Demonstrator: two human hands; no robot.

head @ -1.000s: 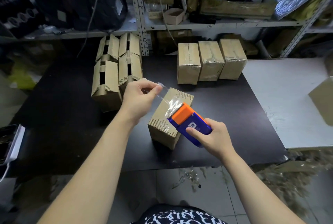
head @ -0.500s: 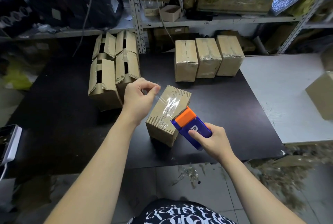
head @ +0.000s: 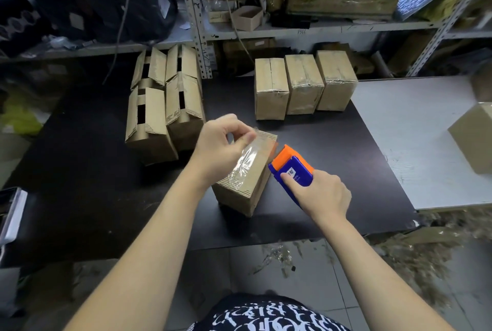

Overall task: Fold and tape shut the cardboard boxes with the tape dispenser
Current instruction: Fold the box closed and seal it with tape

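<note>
A small cardboard box (head: 246,184) lies on the black table (head: 332,149), its top flaps folded down. Clear tape (head: 249,159) runs across its top. My left hand (head: 222,144) pinches the free end of the tape over the box's far left corner. My right hand (head: 318,192) grips the blue and orange tape dispenser (head: 291,166), which sits just off the box's right edge.
Several unsealed boxes (head: 165,107) with open flaps stand at the left. Three taped boxes (head: 303,83) stand in a row at the back. A white table (head: 415,128) adjoins on the right, with another box (head: 475,135) on it. Cluttered shelves (head: 292,29) run behind.
The dispenser has moved right, off the box's top to its right edge. My left hand has come lower and closer to the box, and the tape now lies on the lid.
</note>
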